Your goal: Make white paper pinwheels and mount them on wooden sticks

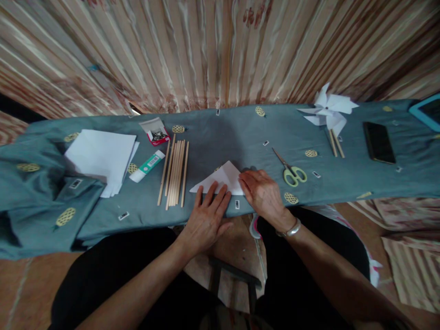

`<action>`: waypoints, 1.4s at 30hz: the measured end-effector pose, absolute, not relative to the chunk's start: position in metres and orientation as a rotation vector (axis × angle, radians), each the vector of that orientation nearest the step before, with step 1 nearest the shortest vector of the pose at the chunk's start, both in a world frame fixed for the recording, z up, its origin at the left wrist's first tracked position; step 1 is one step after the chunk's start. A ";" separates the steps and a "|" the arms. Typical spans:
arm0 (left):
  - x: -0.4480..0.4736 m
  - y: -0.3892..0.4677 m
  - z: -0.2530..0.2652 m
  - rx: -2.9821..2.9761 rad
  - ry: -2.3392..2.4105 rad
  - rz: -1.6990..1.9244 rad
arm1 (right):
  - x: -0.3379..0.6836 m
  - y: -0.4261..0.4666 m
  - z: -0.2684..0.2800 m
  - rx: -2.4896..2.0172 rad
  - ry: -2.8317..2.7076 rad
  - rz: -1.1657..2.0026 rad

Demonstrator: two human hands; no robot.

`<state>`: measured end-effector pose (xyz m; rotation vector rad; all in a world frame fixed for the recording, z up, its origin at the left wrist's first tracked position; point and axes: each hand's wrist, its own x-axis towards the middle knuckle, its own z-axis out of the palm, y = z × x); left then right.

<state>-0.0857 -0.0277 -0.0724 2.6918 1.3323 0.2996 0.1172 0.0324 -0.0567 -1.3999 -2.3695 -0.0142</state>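
Note:
A white sheet of paper [225, 173] folded into a triangle lies on the cloth near the table's front edge. My left hand [209, 215] rests on its lower edge, fingers spread flat. At the triangle's right side, my right hand [263, 191] has its fingers closed on the paper, partly hiding that corner. Green-handled scissors [292, 174] lie just to the right of my right hand. Left of the paper is a bundle of several wooden sticks [177, 172].
A stack of white paper [103, 153], a glue tube [147, 166] and a small red box of metal pieces [156, 133] are at left. White paper pinwheels [326, 110] on sticks, a black phone [378, 142] and a blue-framed device [426, 112] lie right. A curtain [213, 55] hangs behind.

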 end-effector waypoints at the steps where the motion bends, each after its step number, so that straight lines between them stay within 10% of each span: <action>1: -0.086 -0.028 -0.072 2.692 1.331 0.304 | 0.117 0.032 -0.056 -1.400 -2.376 -0.022; 42: -0.098 -0.023 -0.069 2.684 1.312 0.328 | 0.146 -0.001 -0.072 -1.480 -2.158 0.090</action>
